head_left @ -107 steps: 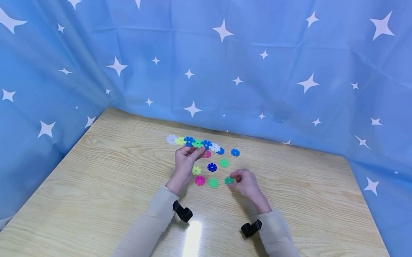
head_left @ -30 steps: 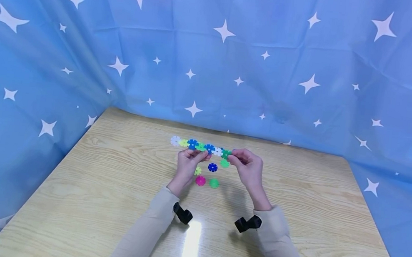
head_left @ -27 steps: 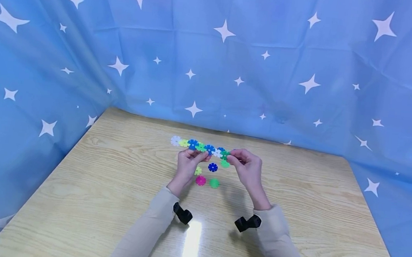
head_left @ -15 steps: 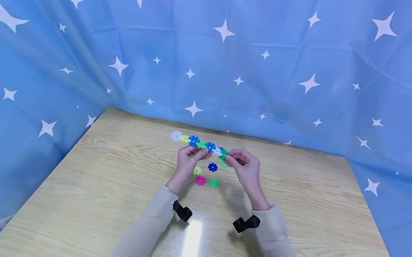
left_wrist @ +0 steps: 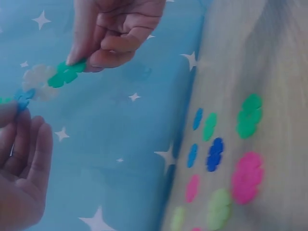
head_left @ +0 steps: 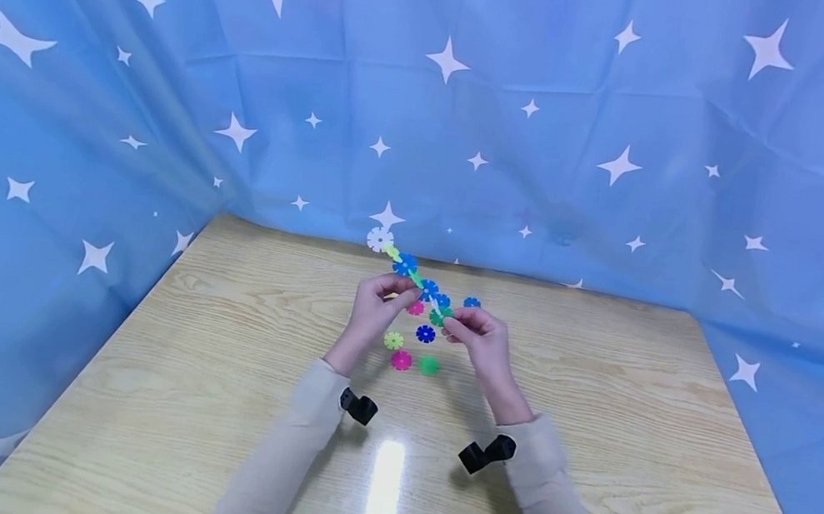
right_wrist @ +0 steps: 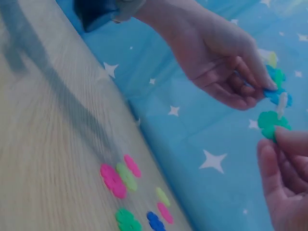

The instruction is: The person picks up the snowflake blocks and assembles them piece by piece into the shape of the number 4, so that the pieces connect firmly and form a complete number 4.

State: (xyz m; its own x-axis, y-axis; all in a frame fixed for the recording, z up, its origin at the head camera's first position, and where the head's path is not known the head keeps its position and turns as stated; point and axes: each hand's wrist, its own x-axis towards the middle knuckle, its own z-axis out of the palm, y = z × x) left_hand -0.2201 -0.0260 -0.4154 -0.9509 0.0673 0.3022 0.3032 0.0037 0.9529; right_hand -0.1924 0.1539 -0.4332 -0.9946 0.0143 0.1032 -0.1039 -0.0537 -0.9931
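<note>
Above the table in the head view slants a chain of interlocking snowflake discs, its white disc [head_left: 379, 239] uppermost at the far left. Yellow, blue and green discs follow it. My left hand [head_left: 376, 308] pinches the chain at a blue disc [head_left: 428, 290] near its lower part. At the lower right end my right hand [head_left: 484, 344] pinches a green disc [head_left: 440, 317] between thumb and fingers. In the left wrist view this green disc [left_wrist: 67, 74] meets a white disc [left_wrist: 39, 82]; whether it is fully slotted in, I cannot tell.
Loose discs lie on the wooden table [head_left: 215, 404] below the hands: a pink disc [head_left: 401, 361], a light green disc [head_left: 429, 365], a yellow disc [head_left: 393, 340], a dark blue disc [head_left: 426, 334] and several others. A starry blue curtain [head_left: 567, 139] hangs behind.
Earlier my right hand picked up the green disc from the table and brought it to the chain's right end. Since then the chain has swung from nearly level to steep, its left end rising.
</note>
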